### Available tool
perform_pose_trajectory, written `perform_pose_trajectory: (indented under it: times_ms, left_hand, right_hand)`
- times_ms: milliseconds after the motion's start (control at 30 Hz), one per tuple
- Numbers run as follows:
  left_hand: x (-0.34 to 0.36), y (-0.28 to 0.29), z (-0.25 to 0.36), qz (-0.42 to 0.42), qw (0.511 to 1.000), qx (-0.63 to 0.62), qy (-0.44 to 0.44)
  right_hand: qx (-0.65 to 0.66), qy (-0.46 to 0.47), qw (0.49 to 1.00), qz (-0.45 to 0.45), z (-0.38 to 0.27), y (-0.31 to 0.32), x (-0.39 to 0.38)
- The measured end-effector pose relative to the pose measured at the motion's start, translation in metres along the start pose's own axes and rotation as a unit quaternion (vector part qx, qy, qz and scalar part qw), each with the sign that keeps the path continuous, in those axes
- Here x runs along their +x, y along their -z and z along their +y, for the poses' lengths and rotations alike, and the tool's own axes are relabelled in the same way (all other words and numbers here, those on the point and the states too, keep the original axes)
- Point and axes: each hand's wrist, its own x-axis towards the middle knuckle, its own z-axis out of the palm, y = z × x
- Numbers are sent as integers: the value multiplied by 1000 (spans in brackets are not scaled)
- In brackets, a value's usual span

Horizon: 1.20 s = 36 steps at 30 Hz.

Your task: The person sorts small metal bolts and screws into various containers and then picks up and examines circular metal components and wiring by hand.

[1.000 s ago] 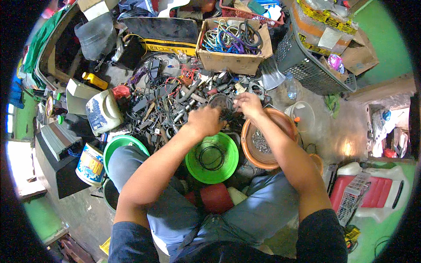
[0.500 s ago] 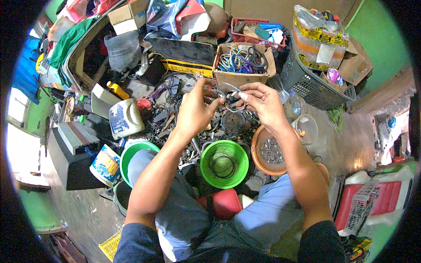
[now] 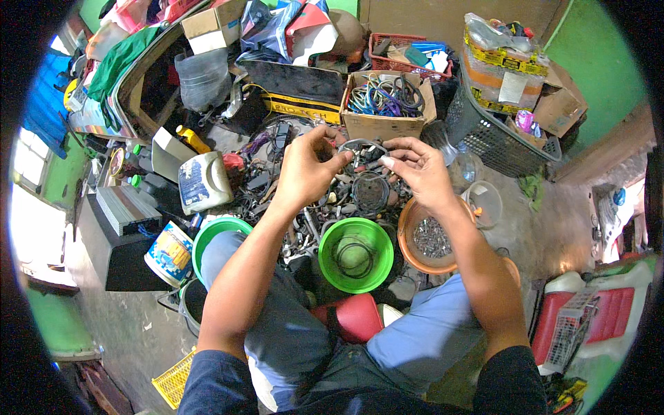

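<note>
My left hand point(image 3: 309, 167) and my right hand point(image 3: 420, 166) are raised in front of me over a heap of scrap. Between them a short grey cable point(image 3: 361, 142) arches from one set of fingertips to the other. Both hands are closed on it in a pinch, the right one near a dark end piece. Below sits a green basin point(image 3: 355, 280) with a coil of thin black wire point(image 3: 353, 257) inside. Right of it, partly behind my right forearm, an orange basin point(image 3: 404, 243) holds many small metal pieces.
Dark scrap parts point(image 3: 304, 225) cover the floor ahead. Behind them stands a cardboard box point(image 3: 382, 126) of coloured cables. A grey plastic basket point(image 3: 484, 119) is at the back right, a white jug point(image 3: 205, 183) at the left. Another green basin point(image 3: 200, 245) sits beside my left knee.
The grey cable's hanging loop no longer shows; the cable now arches between my hands. Both hands stay nearly in place, and the view has shifted slightly.
</note>
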Motion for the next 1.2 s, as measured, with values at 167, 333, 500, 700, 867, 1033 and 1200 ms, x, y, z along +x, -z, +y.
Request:
perform_pose_trajectory:
  times_ms: [167,333,500,700,867,1033,1200]
  left_hand:
    - [1,-3,0,14,983,-172,57]
    - [3,-8,-1,15,976,-197,89]
    - [0,-9,-4,6,976,-195,92]
    - [-1,-8,-6,-6,978,-187,91]
    - [-6,-9,-10,-40,978,-186,83]
    - [-17,-4,-22,-73,989,-98,88]
    - [-39,-16,-27,-130,985,76,85]
  right_hand:
    - [-115,90,989,17,-4,-13,-11]
    - [-169,124,977,22,-5,-13,-16]
    - [-254,151,954,54,-4,-11,-16]
    - [-293,175,938,63,-9,-11,-20]
    - [-304,203,929,57,-3,-3,-21]
    - [-231,30,972,-34,6,2,-28]
    - [-288,-54,952,-88,41,7,-41]
